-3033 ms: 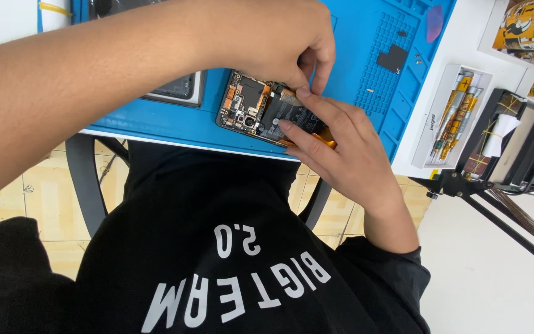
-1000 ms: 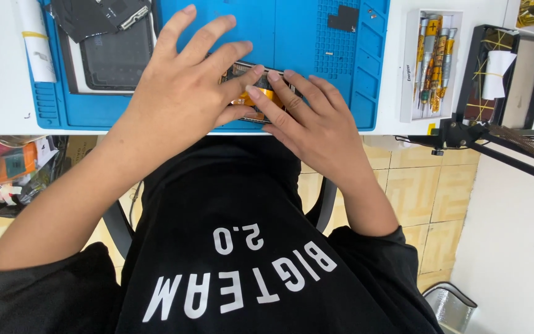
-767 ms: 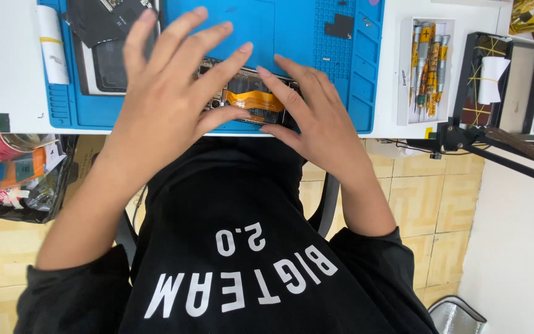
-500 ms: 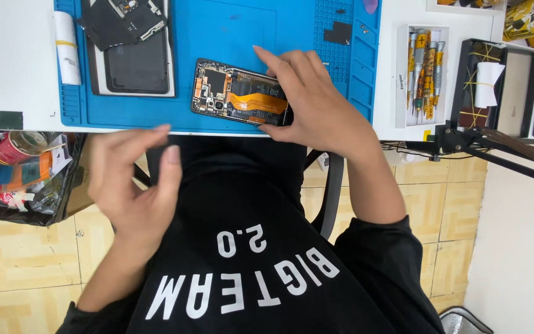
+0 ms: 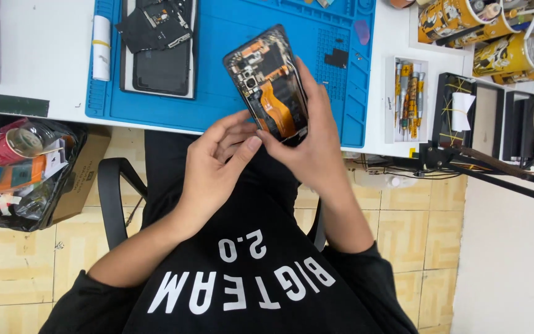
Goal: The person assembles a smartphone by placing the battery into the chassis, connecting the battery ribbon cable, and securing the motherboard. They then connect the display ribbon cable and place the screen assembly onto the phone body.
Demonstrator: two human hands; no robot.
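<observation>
Opened phone (image 5: 271,83) held above the blue mat (image 5: 230,68).
Your right hand (image 5: 313,139) clasped its lower edge; your left hand (image 5: 214,167) fingertips, loosely curled, touched its bottom corner.

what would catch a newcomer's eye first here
First, the opened phone, its orange flex cable and circuit boards exposed, held tilted over the blue work mat in the right hand, the left hand touching its lower edge. Next, the rack of screwdrivers to the mat's right.
</observation>
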